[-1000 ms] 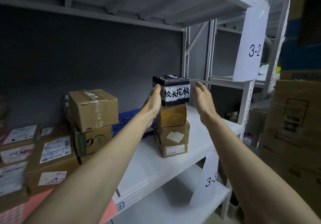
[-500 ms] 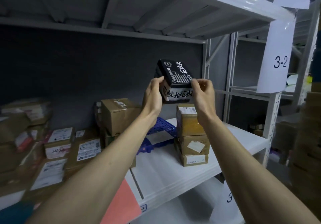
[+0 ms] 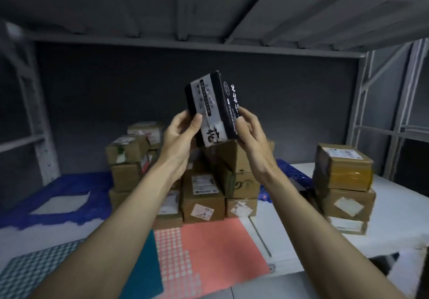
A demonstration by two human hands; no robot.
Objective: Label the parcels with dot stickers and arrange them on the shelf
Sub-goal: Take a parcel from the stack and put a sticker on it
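Item: black parcel [image 3: 212, 106], small carton, white brush lettering and a pale grey printed panel, tilted, held in the air above the shelf [image 3: 394, 208]. I see my left hand [image 3: 180, 133] and right hand [image 3: 249, 131] gripping its lower end, fingers curled around it. Below: pink dot sticker sheet [image 3: 209, 254], teal sheet [image 3: 27, 273], brown cartons stacked centre [image 3: 203, 196] and right [image 3: 343, 182].
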